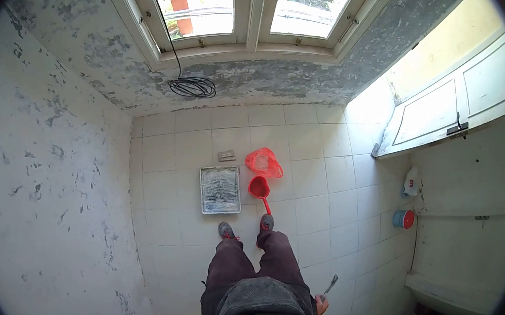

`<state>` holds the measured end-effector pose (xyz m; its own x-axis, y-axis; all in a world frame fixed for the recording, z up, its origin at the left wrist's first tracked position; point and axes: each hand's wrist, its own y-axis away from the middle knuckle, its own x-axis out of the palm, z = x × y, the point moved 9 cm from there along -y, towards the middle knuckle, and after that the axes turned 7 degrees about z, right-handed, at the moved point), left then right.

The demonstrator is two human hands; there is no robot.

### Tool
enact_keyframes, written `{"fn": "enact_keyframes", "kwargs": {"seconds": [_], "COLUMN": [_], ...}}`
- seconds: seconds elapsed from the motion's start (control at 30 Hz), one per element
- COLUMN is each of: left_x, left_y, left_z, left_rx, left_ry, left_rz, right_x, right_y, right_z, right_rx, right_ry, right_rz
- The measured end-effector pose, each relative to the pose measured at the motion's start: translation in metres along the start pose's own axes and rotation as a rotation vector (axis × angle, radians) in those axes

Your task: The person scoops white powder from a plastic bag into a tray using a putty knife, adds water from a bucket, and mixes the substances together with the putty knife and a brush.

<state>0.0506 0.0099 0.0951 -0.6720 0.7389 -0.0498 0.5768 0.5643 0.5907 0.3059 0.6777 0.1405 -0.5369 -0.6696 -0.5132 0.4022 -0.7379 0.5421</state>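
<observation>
My right hand (322, 306) hangs beside my right hip, its fingers closed around the handle of a putty knife (331, 284). The narrow blade points up and away from me. My left hand is out of view. On the floor in front of my shoes lies a white rectangular tray (201, 190), its inside smeared grey and white. Right of it sits a red dipper (259, 187), handle toward my right shoe. A red plastic bag (265, 162) lies just beyond the dipper. Behind the tray rests a small greyish flat piece (227, 155) whose kind I cannot make out.
Patchy, scraped walls (49, 154) stand left and ahead, with a window (249, 9) above. A coiled black cable (192, 86) hangs beneath it. At right are an open white door (455, 105), a blue-and-red container (404, 219) and a white bag (411, 182).
</observation>
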Motion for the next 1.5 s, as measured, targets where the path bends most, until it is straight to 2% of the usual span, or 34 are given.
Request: {"fn": "enact_keyframes", "kwargs": {"seconds": [0.07, 0.13, 0.2, 0.27, 0.33, 0.43, 0.57, 0.63, 0.73, 0.87, 0.9, 1.03, 1.13, 1.23, 1.3, 1.4, 1.5], "left_x": [0.054, 0.085, 0.081, 0.087, 0.091, 0.080, 0.049, 0.035, 0.006, -0.005, -0.006, -0.011, 0.000, 0.013, 0.018, 0.108, 0.175], "left_y": [-0.036, -0.067, -0.089, -0.120, -0.145, -0.187, -0.238, -0.260, -0.285, -0.332, -0.340, -0.358, -0.377, -0.378, -0.358, -0.380, -0.391], "left_z": [0.024, 0.059, 0.098, 0.143, 0.193, 0.263, 0.358, 0.407, 0.477, 0.524, 0.533, 0.560, 0.558, 0.524, 0.495, 0.429, 0.403], "left_rx": [0.049, 0.081, 0.093, 0.109, 0.112, 0.118, 0.127, 0.137, 0.151, 0.225, 0.243, 0.317, 0.408, 0.482, 0.494, 0.633, 0.709], "left_ry": [0.053, 0.075, 0.046, 0.032, 0.015, -0.030, -0.078, -0.084, -0.096, -0.097, -0.095, -0.085, -0.056, -0.050, -0.074, -0.060, -0.088], "left_rz": [-0.010, -0.035, -0.070, -0.092, -0.106, -0.119, -0.142, -0.160, -0.198, -0.217, -0.218, -0.216, -0.183, -0.133, -0.104, 0.133, 0.306], "right_x": [0.036, 0.074, 0.117, 0.175, 0.228, 0.331, 0.455, 0.509, 0.563, 0.605, 0.608, 0.617, 0.625, 0.631, 0.628, 0.633, 0.639], "right_y": [-0.060, -0.138, -0.225, -0.307, -0.390, -0.475, -0.516, -0.516, -0.535, -0.580, -0.585, -0.596, -0.604, -0.592, -0.579, -0.585, -0.591], "right_z": [0.034, 0.052, 0.061, 0.061, 0.053, 0.037, 0.019, 0.018, -0.021, -0.100, -0.111, -0.147, -0.164, -0.156, -0.158, -0.162, -0.168], "right_rx": [0.078, 0.062, -0.061, -0.037, -0.245, -0.265, -0.330, -0.499, -0.616, -0.623, -0.691, -0.811, -0.890, -0.968, -0.917, -0.900, -0.885], "right_ry": [-0.303, -0.323, -0.133, -0.006, 0.218, 0.209, 0.267, 0.334, 0.335, 0.247, 0.235, 0.297, 0.327, 0.354, 0.370, 0.361, 0.361], "right_rz": [0.064, 0.031, 0.141, 0.226, 0.167, 0.315, 0.424, 0.482, 0.478, 0.474, 0.401, 0.230, 0.240, 0.234, 0.270, 0.265, 0.237]}}
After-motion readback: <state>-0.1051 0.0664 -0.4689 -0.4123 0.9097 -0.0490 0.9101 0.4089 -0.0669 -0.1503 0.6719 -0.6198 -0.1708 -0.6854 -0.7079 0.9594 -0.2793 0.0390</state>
